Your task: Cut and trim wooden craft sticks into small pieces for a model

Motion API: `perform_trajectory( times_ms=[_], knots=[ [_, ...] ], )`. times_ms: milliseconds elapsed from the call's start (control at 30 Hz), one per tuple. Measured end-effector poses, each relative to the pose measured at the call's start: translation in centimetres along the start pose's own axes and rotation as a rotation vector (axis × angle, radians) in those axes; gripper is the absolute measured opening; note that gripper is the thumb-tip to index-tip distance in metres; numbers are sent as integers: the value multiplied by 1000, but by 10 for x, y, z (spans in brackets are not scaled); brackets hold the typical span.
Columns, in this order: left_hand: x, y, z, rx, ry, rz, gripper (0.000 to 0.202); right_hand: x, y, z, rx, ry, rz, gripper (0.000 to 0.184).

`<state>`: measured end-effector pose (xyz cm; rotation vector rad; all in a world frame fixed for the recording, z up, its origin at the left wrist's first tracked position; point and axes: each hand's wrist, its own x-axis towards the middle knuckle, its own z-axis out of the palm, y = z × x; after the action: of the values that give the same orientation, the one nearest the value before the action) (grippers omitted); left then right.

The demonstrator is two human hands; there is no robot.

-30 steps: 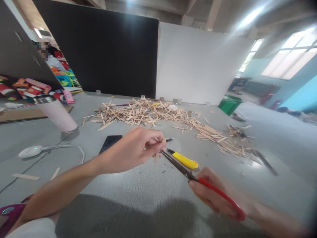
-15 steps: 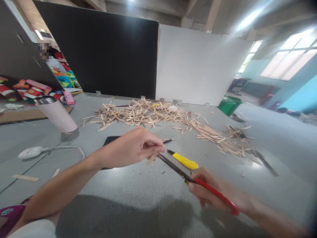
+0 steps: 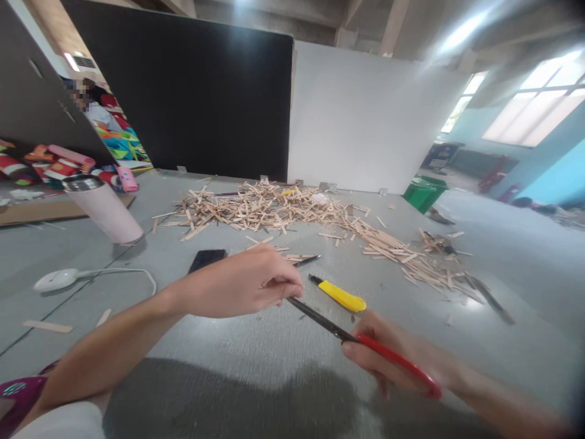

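Left hand point(image 3: 242, 283) pinches at scissors point(image 3: 320, 317) in right hand point(image 3: 397, 363), cutter point(image 3: 342, 296) beyond

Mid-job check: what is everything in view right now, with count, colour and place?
scissors: one, red handles and dark blades, in the right hand.
utility knife: one, yellow, just beyond the scissors.
pen: one, dark, beyond the knife.
phone: one, black, beyond the left hand.
wooden sticks: many, pale, heaped mid-surface, trailing right.
tumbler: one, pink, far left.
white device: one, corded, left.
bin: one, green, far right.
black panel: one, standing behind.
white panel: one, beside it.
other person: one, far left background.
left hand: one, pinched shut at the blade tips.
right hand: one, closed on the scissors handles.
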<state>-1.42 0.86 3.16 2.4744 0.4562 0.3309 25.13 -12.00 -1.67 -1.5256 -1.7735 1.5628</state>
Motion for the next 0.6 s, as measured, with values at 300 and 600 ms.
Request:
perform_trajectory(
  times_ms=[300,600],
  knots=[
    [-1,-1,1,88,-56,-19,31,3,7,3,-59,-4,11,66],
    [20,-21,9,181,34,44,37,28,34,-11,150,-89,82,69]
  ],
)
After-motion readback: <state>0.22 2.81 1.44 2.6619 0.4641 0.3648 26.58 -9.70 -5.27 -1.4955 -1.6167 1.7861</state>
